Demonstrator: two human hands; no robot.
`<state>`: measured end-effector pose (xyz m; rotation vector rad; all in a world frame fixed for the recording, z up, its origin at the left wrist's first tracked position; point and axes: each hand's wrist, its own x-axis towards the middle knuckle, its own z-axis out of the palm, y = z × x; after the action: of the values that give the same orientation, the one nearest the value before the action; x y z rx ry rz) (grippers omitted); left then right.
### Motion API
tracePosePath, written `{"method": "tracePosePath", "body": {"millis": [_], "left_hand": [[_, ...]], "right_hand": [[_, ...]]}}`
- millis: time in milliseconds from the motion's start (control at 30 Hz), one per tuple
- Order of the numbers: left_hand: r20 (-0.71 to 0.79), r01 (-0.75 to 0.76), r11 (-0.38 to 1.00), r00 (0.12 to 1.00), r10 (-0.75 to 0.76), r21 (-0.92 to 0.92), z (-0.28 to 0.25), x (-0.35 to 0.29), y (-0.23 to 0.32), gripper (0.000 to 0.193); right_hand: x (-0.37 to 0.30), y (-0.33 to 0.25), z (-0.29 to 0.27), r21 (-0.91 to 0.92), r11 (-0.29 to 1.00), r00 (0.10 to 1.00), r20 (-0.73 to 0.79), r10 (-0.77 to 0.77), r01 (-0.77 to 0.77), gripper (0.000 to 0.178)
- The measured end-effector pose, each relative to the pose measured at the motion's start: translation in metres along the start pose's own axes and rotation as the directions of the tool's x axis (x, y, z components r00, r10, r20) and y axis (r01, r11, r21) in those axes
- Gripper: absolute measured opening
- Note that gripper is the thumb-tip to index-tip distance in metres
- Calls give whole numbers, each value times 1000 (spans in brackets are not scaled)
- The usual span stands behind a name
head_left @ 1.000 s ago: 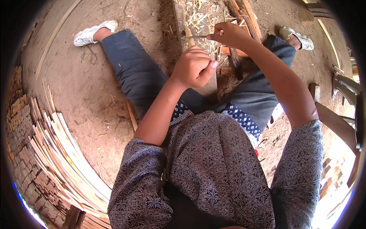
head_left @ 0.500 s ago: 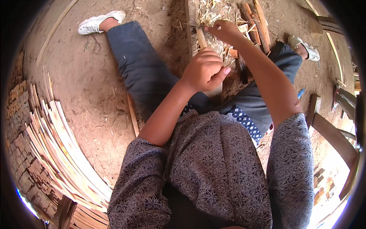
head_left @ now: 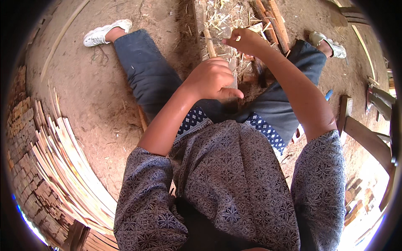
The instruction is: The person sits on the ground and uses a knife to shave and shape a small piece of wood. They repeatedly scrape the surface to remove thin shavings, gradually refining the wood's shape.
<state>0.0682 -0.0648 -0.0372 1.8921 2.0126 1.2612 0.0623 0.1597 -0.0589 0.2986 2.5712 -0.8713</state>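
My left hand is closed round the near end of a narrow wooden strip, its thumb sticking out to the right. The strip runs away from me over a low board between my legs. Beyond it and to the right, my right hand pinches the end of a thin dark metal blade, which lies crosswise at the strip. The blade's handle, if there is one, is hidden in my fingers. Pale wood shavings lie heaped around the far part of the strip.
Reddish wooden sticks lie just right of the shavings. At the left is a pile of long pale wood strips beside stacked wood pieces. A wooden frame stands at the right. My legs are spread on the dirt floor.
The whole view has shifted a little. My left hand has turned slightly and its thumb now points sideways to the right. My right hand keeps its hold on the blade at the strip.
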Motion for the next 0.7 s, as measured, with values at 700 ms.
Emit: {"method": "tracePosePath", "body": {"millis": [700], "left_hand": [[-332, 85, 993, 937, -109, -85, 18, 6, 5, 44]], "right_hand": [[29, -33, -15, -276, 961, 999, 9, 31, -27, 54]]}}
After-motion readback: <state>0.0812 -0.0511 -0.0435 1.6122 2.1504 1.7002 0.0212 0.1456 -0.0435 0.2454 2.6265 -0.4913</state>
